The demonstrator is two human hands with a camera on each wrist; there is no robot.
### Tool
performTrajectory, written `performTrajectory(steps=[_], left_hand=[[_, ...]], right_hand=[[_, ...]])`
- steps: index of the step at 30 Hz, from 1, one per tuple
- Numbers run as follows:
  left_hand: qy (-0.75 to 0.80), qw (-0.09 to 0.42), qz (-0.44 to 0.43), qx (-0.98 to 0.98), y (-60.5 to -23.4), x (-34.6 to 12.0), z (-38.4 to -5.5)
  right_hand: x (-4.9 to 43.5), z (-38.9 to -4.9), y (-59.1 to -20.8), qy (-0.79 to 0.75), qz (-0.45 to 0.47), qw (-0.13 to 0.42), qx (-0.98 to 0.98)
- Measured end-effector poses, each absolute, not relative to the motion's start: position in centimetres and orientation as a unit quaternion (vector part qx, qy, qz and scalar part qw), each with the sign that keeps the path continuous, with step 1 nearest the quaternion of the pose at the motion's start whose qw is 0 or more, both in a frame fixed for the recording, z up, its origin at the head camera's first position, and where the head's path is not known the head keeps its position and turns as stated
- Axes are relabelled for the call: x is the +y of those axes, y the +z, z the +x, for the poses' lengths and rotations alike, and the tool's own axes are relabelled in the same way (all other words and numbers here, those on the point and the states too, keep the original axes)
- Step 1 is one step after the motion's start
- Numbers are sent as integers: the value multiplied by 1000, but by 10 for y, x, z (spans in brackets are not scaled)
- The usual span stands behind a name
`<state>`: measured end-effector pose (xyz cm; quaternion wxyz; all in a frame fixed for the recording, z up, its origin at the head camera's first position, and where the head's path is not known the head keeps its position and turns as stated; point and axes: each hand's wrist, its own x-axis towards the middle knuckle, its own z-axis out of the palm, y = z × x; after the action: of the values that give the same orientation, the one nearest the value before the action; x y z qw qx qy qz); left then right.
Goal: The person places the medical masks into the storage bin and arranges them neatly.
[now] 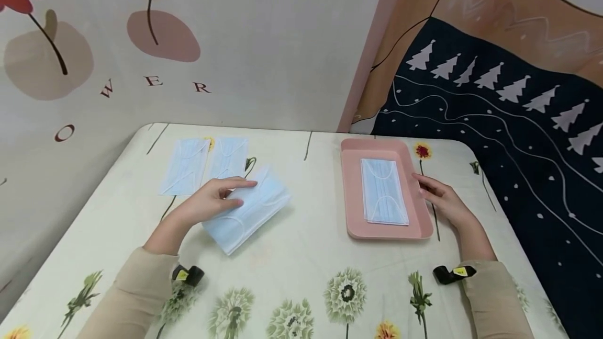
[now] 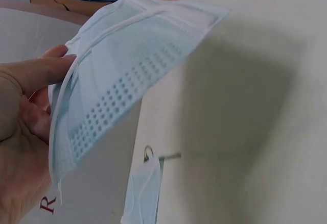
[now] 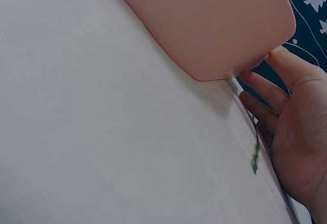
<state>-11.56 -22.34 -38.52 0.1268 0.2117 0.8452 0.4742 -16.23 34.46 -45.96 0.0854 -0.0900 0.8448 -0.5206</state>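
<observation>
My left hand [image 1: 214, 200] pinches a light blue face mask [image 1: 252, 213] between thumb and fingers, tilted over the left middle of the table. In the left wrist view the mask [image 2: 122, 76] bends in a curve, with a white ear loop running along it and its shadow on the cloth. My right hand [image 1: 443, 200] rests its fingertips at the right rim of a pink tray [image 1: 353, 192]. Inside the tray lie flat blue masks [image 1: 385, 192], stacked slightly out of line. The right wrist view shows loosely bent fingers [image 3: 265, 89] at the tray's edge [image 3: 219, 40].
Two more masks, a left one [image 1: 185, 166] and a right one [image 1: 229, 156], lie flat side by side at the back left. A flower-print cloth [image 1: 306, 255] covers the table. Behind it stands a pale wall [image 1: 282, 41], with a dark patterned hanging [image 1: 494, 119] at the right.
</observation>
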Motion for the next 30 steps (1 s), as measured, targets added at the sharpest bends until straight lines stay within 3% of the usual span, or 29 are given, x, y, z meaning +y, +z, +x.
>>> performTrajectory(steps=[17,30], left_hand=[[601,63,172,778,-385,-149,-131],[716,55,166,676,-384,-98,-140]], right_hand=[[343,-161,-455,-516,-78,96,848],[344,-160,-457,-520,-87,87,845]])
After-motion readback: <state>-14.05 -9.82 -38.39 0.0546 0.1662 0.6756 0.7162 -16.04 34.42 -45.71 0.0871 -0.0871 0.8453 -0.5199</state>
